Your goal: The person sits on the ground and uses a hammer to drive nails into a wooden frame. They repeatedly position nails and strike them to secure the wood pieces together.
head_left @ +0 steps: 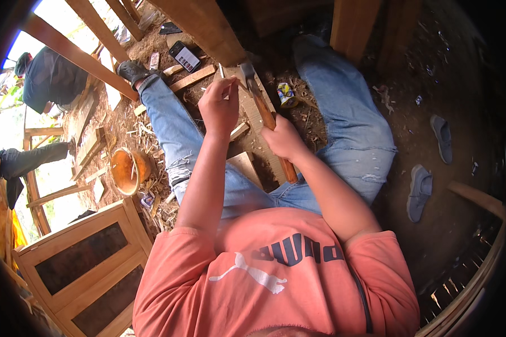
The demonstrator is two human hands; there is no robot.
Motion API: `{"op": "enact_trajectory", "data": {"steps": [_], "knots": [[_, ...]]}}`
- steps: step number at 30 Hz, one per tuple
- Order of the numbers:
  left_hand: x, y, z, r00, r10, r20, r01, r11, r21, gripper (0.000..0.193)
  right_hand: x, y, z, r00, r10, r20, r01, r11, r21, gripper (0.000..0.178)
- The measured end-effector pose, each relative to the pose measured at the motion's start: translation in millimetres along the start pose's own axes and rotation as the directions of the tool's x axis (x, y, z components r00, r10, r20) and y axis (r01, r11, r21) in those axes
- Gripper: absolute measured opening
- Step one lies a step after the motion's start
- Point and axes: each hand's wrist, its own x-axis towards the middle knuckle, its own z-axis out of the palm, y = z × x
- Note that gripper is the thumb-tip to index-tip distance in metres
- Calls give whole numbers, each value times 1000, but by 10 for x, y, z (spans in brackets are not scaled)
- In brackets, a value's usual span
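Observation:
My right hand [285, 138] is wrapped round the wooden handle of a hammer [262, 105], gripping it below the middle. The hammer's metal head points away from me, over the far end of a wooden plank [273, 164] lying between my legs. Left of the head, my left hand [219, 105] is raised with its fingers curled into a pinch. A thin pale sliver shows near those fingertips, but I cannot tell whether they hold it. Beside the plank is a short wood block [244, 166].
Wooden beams [205, 28] stand just ahead of my hands. A phone [184, 57], a yellow container [287, 95] and wood scraps lie around my legs. An orange bucket [130, 171] and a panelled wooden frame [84, 264] are left; grey shoes [419, 192] right. Two other people [53, 78] are far left.

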Motion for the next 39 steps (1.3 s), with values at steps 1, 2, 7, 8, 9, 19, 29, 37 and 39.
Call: {"op": "enact_trajectory", "data": {"steps": [1,2,7,8,9,19,29,37,39], "knots": [[-21,-65,-8,1000,-21,-13,21,1000,3,8,44,122,8,998,50,28,-51,998,31,28],[-31,-93,-17,999,-42,-25,42,999,4,8,78,231,4,994,100,52,-103,993,60,27],[-48,-105,-46,998,-68,-12,68,997,-39,10,-115,-312,-161,992,76,102,-100,963,249,28],[-58,-112,-35,997,-72,-26,71,997,-29,10,-152,-430,-183,994,34,105,-62,959,276,27],[-35,-126,-31,997,-67,-38,66,998,-18,10,-171,-555,-194,995,-14,104,-19,951,309,27],[36,-137,-58,994,-99,-38,100,995,14,8,9,-310,-63,997,18,74,-26,993,113,31],[67,-124,-53,994,-108,-24,108,994,-4,9,126,-79,8,993,-106,-47,99,987,-129,34],[16,-181,-117,997,-78,-24,79,996,45,8,47,-296,-87,996,-87,2,86,978,-191,37],[64,-150,-68,999,-45,-25,44,999,-10,8,229,339,1,996,-75,-48,64,977,-202,37]]}}
